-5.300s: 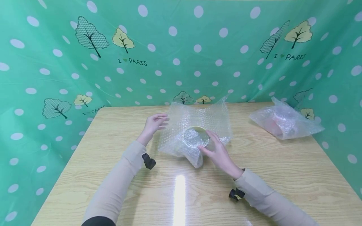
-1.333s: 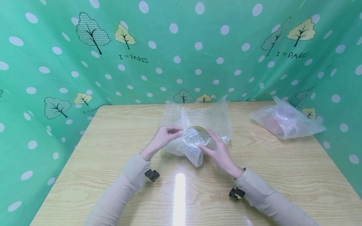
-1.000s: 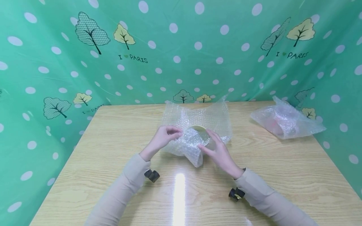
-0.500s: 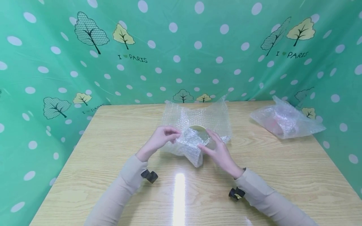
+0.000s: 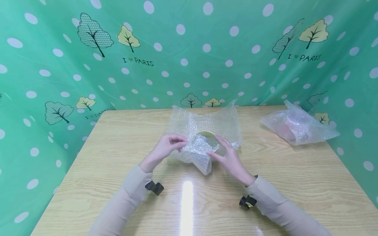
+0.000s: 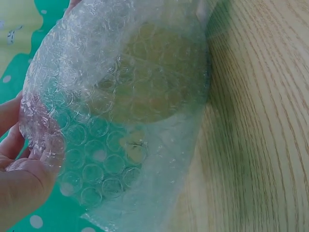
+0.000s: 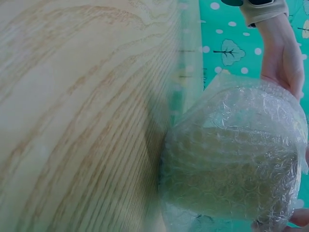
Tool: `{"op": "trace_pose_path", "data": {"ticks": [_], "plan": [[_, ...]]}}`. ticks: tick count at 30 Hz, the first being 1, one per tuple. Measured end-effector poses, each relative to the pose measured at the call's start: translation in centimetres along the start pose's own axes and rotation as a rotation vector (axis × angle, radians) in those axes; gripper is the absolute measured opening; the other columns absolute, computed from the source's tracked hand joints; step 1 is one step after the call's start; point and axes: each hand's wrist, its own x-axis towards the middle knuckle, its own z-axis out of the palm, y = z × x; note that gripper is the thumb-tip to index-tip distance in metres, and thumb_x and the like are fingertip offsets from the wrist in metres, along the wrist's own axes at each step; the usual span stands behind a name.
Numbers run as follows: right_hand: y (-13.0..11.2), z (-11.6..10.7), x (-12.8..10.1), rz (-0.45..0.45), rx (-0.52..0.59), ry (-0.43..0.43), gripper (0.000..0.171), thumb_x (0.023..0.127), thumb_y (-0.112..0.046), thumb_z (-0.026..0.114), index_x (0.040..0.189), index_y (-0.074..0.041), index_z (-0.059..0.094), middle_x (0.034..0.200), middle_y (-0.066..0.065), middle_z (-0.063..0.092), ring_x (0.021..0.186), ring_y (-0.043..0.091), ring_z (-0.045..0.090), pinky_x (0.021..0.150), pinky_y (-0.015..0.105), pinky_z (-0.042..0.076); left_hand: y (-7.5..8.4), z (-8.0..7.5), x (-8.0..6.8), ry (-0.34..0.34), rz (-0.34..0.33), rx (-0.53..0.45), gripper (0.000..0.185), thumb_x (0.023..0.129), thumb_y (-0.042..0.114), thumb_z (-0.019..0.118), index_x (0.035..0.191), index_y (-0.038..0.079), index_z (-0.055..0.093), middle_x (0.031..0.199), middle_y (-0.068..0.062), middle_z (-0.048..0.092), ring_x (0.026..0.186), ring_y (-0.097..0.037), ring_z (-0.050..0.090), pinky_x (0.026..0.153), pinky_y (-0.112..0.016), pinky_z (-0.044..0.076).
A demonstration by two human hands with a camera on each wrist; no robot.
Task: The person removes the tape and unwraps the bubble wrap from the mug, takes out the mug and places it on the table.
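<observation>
A pale yellow round bowl [image 5: 205, 132] stands on a sheet of bubble wrap [image 5: 203, 121], its mouth facing up. One flap of the wrap is folded up over the near side and into the mouth. My left hand [image 5: 166, 147] pinches the wrap beside the rim, on the bowl's left. On the other side my right hand [image 5: 228, 159] grips the rim through the wrap, thumb in front and fingers behind. Through the plastic, the bowl's yellowish side [image 6: 159, 72] shows in the left wrist view, and the wrapped bowl [image 7: 227, 183] appears in the right wrist view too.
Another bubble-wrapped bundle [image 5: 298, 126], with something pinkish inside, lies at the back right of the wooden table [image 5: 118, 196]. A green dotted curtain [image 5: 165, 91] hangs along the back and both sides.
My left hand has come in from the sheet's left edge to the rim, now pinching wrap, and lately has drawn slightly left and toward me. The right hand has stayed on the rim.
</observation>
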Motion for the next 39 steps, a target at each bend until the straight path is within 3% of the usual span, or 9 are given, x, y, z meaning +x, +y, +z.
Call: {"op": "trace_pose_path", "data": {"ticks": [12, 28, 39], "plan": [[0.0, -0.4, 0.1, -0.008, -0.006, -0.031, 0.071, 0.079, -0.032, 0.064, 0.135, -0.001, 0.031, 0.140, 0.016, 0.029, 0.128, 0.033, 0.025, 0.105, 0.050, 0.019, -0.3, 0.2, -0.2, 0.031, -0.015, -0.031, 0.024, 0.083, 0.011, 0.060, 0.100, -0.006, 0.060, 0.077, 0.000, 0.060, 0.065, -0.011, 0.055, 0.069, -0.026, 0.049], [0.0, -0.8, 0.1, 0.002, 0.026, -0.094, 0.066, 0.083, -0.026, 0.060, 0.136, -0.003, 0.028, 0.142, 0.016, 0.025, 0.130, 0.033, 0.021, 0.106, 0.048, 0.016, -0.4, 0.2, -1.4, 0.063, -0.002, -0.018, 0.023, 0.082, 0.013, 0.061, 0.099, -0.002, 0.061, 0.090, -0.005, 0.062, 0.069, -0.012, 0.057, 0.070, -0.027, 0.050], [-0.1, -0.9, 0.0, -0.014, 0.025, -0.092, 0.063, 0.084, -0.022, 0.059, 0.136, -0.002, 0.029, 0.141, 0.018, 0.025, 0.129, 0.034, 0.022, 0.106, 0.048, 0.017, -0.3, 0.0, -2.5, 0.076, 0.006, -0.005, 0.023, 0.082, 0.012, 0.061, 0.099, -0.003, 0.061, 0.088, -0.009, 0.063, 0.071, -0.012, 0.058, 0.070, -0.027, 0.052]]}}
